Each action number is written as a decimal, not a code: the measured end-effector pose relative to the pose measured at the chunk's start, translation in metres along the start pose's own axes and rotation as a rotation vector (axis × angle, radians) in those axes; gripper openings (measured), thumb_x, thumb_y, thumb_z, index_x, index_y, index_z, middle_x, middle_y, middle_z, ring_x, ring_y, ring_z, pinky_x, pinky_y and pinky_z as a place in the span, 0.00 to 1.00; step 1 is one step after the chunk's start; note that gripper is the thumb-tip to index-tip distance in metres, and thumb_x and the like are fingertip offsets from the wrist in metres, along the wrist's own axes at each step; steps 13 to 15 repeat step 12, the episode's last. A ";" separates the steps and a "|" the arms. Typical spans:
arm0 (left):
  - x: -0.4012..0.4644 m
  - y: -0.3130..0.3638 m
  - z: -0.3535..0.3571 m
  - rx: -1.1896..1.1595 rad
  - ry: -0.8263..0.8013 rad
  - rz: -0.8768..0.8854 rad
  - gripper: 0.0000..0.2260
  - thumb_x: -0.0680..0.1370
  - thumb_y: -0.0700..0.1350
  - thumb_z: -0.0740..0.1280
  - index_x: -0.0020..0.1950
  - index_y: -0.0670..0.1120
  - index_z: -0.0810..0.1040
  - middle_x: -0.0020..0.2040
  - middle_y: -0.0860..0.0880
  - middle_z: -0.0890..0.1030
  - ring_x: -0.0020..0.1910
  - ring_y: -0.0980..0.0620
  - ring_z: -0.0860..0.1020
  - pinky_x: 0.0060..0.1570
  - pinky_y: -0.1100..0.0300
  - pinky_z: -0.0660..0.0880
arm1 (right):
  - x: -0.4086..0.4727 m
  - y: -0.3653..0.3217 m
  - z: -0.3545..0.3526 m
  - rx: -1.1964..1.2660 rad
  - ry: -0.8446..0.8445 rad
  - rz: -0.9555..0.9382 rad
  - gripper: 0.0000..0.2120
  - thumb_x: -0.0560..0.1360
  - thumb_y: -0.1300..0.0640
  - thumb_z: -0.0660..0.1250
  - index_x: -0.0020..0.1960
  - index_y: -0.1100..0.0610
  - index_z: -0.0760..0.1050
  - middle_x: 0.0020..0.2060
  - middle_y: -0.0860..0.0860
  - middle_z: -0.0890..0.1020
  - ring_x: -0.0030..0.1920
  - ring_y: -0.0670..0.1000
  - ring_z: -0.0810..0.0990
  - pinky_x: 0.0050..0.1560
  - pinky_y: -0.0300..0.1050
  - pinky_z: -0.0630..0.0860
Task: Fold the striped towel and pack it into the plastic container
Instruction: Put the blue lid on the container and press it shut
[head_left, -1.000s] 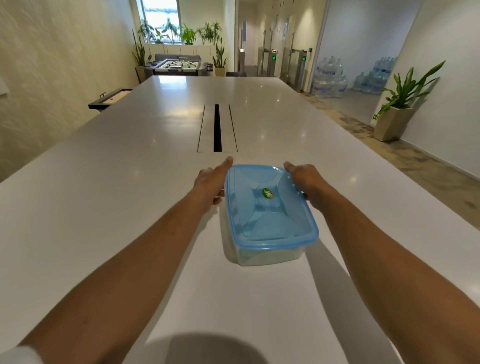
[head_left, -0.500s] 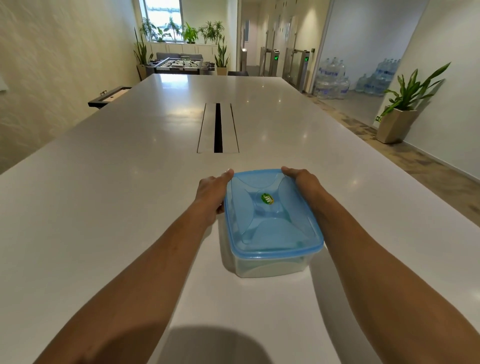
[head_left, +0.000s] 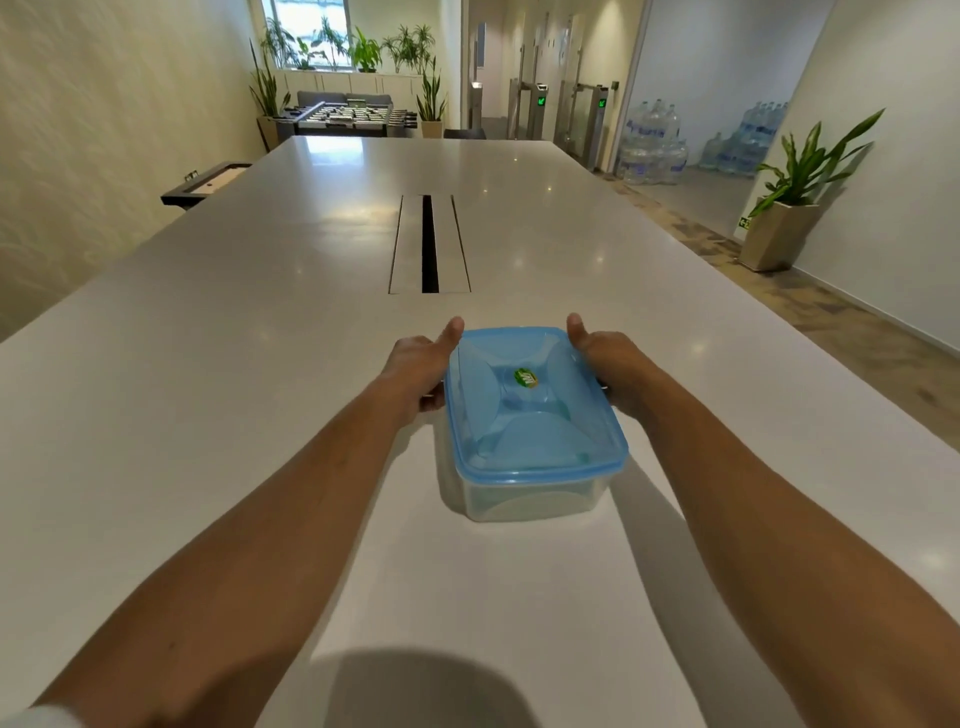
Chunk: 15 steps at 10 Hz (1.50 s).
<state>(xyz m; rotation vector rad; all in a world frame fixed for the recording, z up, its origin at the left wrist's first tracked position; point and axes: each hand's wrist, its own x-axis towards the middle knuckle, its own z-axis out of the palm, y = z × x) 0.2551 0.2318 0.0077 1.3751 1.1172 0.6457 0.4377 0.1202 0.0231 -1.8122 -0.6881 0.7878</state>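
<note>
Head view: both hands clamped on the lidded plastic container (head_left: 530, 426), which sits on the white table (head_left: 208, 364).

The left hand (head_left: 415, 371) grips the container's left wall and the right hand (head_left: 613, 366) its right wall, thumbs up at the far corners and fingers wrapped out of sight below the blue lid (head_left: 524, 400) (pressed on all round, it seems). I judge packing finished or nearly so; a pale shape inside may be the striped towel, but no stripes can be made out.

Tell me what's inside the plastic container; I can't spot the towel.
Through the plastic container and its blue lid, only vague pale shapes show; no striped towel can be made out.
</note>
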 end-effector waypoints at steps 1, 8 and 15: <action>-0.024 -0.003 -0.007 0.079 0.034 -0.002 0.36 0.70 0.73 0.59 0.54 0.41 0.76 0.46 0.42 0.81 0.34 0.47 0.79 0.32 0.57 0.78 | -0.027 0.003 -0.014 -0.173 0.099 -0.015 0.35 0.74 0.29 0.53 0.54 0.60 0.75 0.41 0.56 0.80 0.37 0.54 0.78 0.36 0.44 0.75; -0.138 -0.057 0.022 -0.112 0.164 0.088 0.22 0.77 0.60 0.63 0.39 0.41 0.78 0.25 0.46 0.75 0.18 0.54 0.71 0.21 0.62 0.68 | -0.108 0.065 0.022 -0.012 0.490 -0.112 0.21 0.78 0.43 0.55 0.35 0.58 0.67 0.32 0.56 0.75 0.34 0.59 0.74 0.37 0.59 0.75; -0.155 -0.052 0.012 -0.068 0.089 0.041 0.29 0.74 0.71 0.56 0.37 0.45 0.76 0.28 0.44 0.77 0.25 0.48 0.76 0.30 0.53 0.79 | -0.135 0.063 0.022 0.078 0.432 0.019 0.43 0.70 0.23 0.38 0.55 0.55 0.75 0.46 0.58 0.82 0.43 0.62 0.83 0.36 0.49 0.79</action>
